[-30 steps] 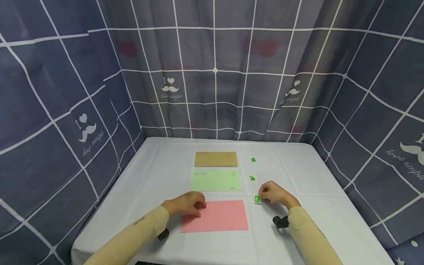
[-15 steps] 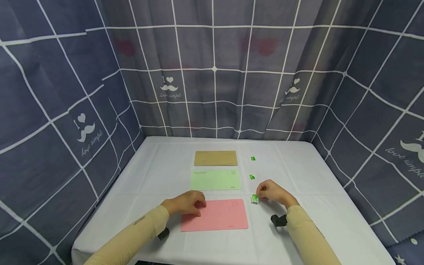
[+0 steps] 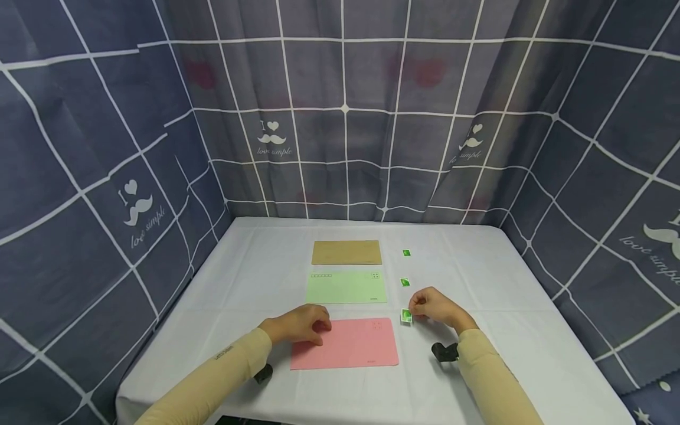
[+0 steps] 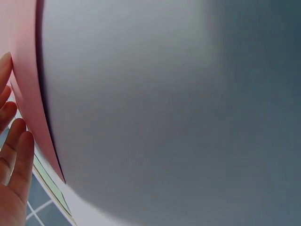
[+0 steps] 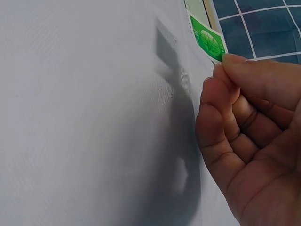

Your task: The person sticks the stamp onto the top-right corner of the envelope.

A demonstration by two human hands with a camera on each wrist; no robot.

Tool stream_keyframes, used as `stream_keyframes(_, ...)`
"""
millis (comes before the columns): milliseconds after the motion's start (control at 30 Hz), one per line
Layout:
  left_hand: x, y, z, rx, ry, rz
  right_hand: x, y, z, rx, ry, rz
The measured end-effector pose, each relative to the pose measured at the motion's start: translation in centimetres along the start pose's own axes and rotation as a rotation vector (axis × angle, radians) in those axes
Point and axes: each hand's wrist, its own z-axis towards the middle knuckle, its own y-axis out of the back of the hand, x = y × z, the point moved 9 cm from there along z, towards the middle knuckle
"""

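A green stamp (image 5: 208, 38) with a white border is pinched between the thumb and index finger of my right hand (image 3: 437, 307). It is held above the cloth, casting a shadow there, just right of the pink envelope's (image 3: 358, 345) upper right corner. My left hand (image 3: 300, 326) is over that envelope's upper left part, fingers loosely bent. In the left wrist view, its fingertips (image 4: 27, 139) lie at the pink paper (image 4: 30, 94); whether all of them touch is unclear.
Behind the pink envelope lie a light green envelope (image 3: 346, 288) and a brown one (image 3: 346, 252). Two more green stamps (image 3: 405, 282) lie to their right on the white tablecloth (image 3: 255, 265). Dark grid-patterned curtains (image 3: 319, 136) enclose the table's back and sides.
My right hand has shifted slightly left with the stamp, closer to the pink envelope. The left hand stays in place.
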Motion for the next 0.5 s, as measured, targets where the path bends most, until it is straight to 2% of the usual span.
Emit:
stream_keyframes(233,-0.2,0.07,0.04,0.016,0.024,-0.015,-0.15,-0.32,0.28,0.008,-0.011,0.013)
stream_keyframes(500,-0.45,0.26,0.05,0.02,0.018,0.003,-0.02,-0.94,0.78,0.023,0.005,0.054)
